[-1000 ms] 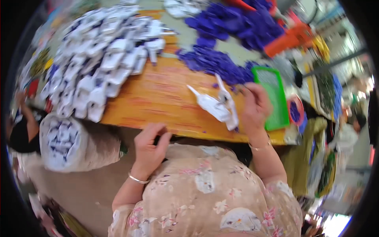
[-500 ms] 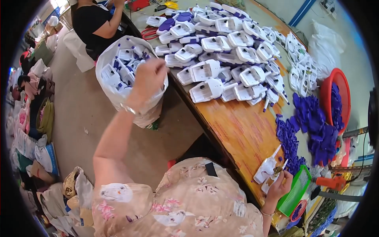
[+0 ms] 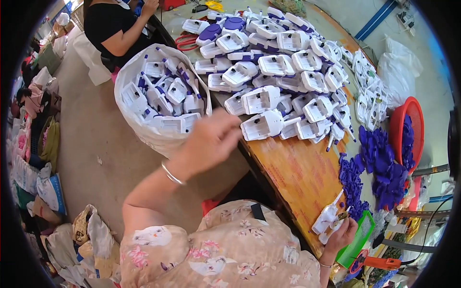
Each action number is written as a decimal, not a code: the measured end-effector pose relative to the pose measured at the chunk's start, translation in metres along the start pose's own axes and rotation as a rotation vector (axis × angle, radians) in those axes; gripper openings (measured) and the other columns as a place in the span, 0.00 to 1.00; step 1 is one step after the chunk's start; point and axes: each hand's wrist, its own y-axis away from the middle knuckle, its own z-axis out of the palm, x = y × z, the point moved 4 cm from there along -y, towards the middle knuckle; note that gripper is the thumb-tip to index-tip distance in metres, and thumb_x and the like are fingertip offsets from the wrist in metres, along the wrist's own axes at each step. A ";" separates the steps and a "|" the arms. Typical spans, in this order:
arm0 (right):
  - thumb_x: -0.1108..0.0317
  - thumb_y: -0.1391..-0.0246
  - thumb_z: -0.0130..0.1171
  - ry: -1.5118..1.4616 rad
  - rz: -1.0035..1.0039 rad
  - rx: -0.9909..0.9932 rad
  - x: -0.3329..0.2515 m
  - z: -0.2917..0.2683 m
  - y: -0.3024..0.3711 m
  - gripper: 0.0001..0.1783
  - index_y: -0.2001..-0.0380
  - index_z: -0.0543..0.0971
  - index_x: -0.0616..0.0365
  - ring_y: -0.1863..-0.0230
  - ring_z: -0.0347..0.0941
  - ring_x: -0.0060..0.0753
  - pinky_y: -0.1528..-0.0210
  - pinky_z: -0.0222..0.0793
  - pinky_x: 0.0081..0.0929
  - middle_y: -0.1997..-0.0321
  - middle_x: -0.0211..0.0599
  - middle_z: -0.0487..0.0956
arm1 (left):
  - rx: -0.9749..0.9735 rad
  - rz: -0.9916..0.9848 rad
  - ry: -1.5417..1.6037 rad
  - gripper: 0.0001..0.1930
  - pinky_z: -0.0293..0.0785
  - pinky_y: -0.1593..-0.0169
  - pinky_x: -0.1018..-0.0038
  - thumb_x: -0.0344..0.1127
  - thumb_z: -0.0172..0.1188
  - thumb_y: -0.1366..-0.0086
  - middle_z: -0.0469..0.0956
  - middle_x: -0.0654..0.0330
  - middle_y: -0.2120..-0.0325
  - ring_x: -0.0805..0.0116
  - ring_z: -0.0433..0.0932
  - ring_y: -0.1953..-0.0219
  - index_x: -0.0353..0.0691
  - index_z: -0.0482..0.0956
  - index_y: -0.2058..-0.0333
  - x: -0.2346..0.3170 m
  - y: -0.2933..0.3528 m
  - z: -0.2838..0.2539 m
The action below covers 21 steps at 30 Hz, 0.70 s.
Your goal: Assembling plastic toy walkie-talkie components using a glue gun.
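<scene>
My left hand [image 3: 211, 143], with a bracelet at its wrist, is raised between the white sack [image 3: 128, 122] and the table edge. Motion blurs its fingers, and I see nothing held in them. White plastic housings with purple trim [image 3: 175, 91] fill the sack. A large heap of similar open white housings [image 3: 261, 125] lies on the table just beyond this hand. At lower right, my right hand [image 3: 342, 236] pinches a small brownish-green part [image 3: 342, 217] over a white housing piece [image 3: 326, 217] on the tabletop.
Purple pieces [image 3: 384, 168] are piled near a red basket [image 3: 419, 127]. A green basket [image 3: 357, 240] and an orange corded tool [image 3: 382, 262] are close to my right hand. Another person [image 3: 115, 29] sits past the sack. Bags [image 3: 91, 235] line the floor at left.
My left hand has moved from over the sack toward the table and nearer to me. The orange tool has shifted nearer. My right hand stays at the white housing piece.
</scene>
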 end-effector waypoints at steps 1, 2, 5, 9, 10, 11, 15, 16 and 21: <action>0.78 0.44 0.50 0.007 0.005 -0.002 0.001 -0.001 0.000 0.02 0.68 0.72 0.66 0.69 0.67 0.22 0.64 0.65 0.18 0.71 0.33 0.72 | -0.042 0.056 0.073 0.08 0.70 0.71 0.72 0.27 0.60 0.48 0.73 0.56 0.76 0.62 0.73 0.76 0.36 0.76 0.68 0.012 0.011 0.017; 0.78 0.44 0.50 -0.056 -0.018 0.034 0.000 -0.002 0.000 0.02 0.68 0.72 0.66 0.69 0.67 0.23 0.64 0.66 0.18 0.71 0.33 0.72 | -0.076 0.103 0.184 0.08 0.69 0.71 0.72 0.27 0.61 0.49 0.73 0.56 0.76 0.62 0.73 0.76 0.36 0.75 0.69 0.018 0.021 0.038; 0.78 0.45 0.53 -0.023 0.032 0.111 -0.002 -0.013 0.006 0.01 0.69 0.74 0.65 0.68 0.68 0.27 0.61 0.67 0.22 0.68 0.36 0.73 | -0.331 0.080 0.459 0.06 0.69 0.72 0.72 0.25 0.60 0.48 0.72 0.56 0.78 0.61 0.73 0.76 0.34 0.75 0.70 0.041 0.029 0.097; 0.79 0.46 0.51 -0.029 -0.155 0.152 -0.007 -0.010 -0.009 0.05 0.67 0.76 0.64 0.64 0.71 0.26 0.58 0.68 0.22 0.66 0.35 0.76 | -0.440 0.168 0.526 0.06 0.68 0.72 0.73 0.24 0.59 0.48 0.73 0.55 0.77 0.63 0.73 0.76 0.33 0.74 0.70 0.083 0.044 0.159; 0.80 0.47 0.53 -0.073 -0.065 0.138 -0.014 -0.009 -0.015 0.04 0.68 0.76 0.63 0.66 0.70 0.23 0.60 0.68 0.19 0.68 0.33 0.75 | -0.489 0.173 0.498 0.07 0.69 0.71 0.73 0.24 0.59 0.48 0.73 0.55 0.77 0.64 0.73 0.75 0.32 0.74 0.69 0.087 0.046 0.173; 0.80 0.47 0.54 -0.148 -0.067 0.143 -0.011 -0.007 -0.020 0.04 0.68 0.76 0.62 0.67 0.70 0.20 0.62 0.67 0.17 0.69 0.30 0.75 | -0.574 0.134 0.525 0.07 0.71 0.69 0.75 0.25 0.59 0.46 0.73 0.56 0.75 0.66 0.74 0.74 0.31 0.74 0.67 0.090 0.045 0.188; 0.81 0.47 0.54 -0.517 0.079 0.230 0.008 -0.009 -0.018 0.03 0.69 0.73 0.63 0.70 0.68 0.15 0.66 0.65 0.13 0.72 0.27 0.73 | -0.815 0.186 0.424 0.13 0.71 0.66 0.77 0.27 0.58 0.44 0.74 0.55 0.67 0.70 0.74 0.68 0.30 0.73 0.60 0.110 0.034 0.251; 0.82 0.47 0.54 -0.528 0.086 0.234 0.015 -0.012 -0.015 0.04 0.68 0.73 0.63 0.70 0.69 0.16 0.66 0.66 0.13 0.71 0.28 0.74 | -0.809 0.080 0.529 0.16 0.72 0.67 0.75 0.29 0.58 0.44 0.74 0.54 0.67 0.68 0.74 0.69 0.29 0.71 0.57 0.109 0.038 0.270; 0.82 0.48 0.54 -0.561 0.072 0.246 0.024 -0.029 -0.007 0.04 0.69 0.73 0.64 0.71 0.69 0.16 0.68 0.66 0.14 0.72 0.29 0.74 | -0.913 -0.435 0.823 0.25 0.75 0.66 0.75 0.32 0.57 0.41 0.73 0.52 0.64 0.67 0.75 0.66 0.28 0.61 0.47 0.136 0.049 0.303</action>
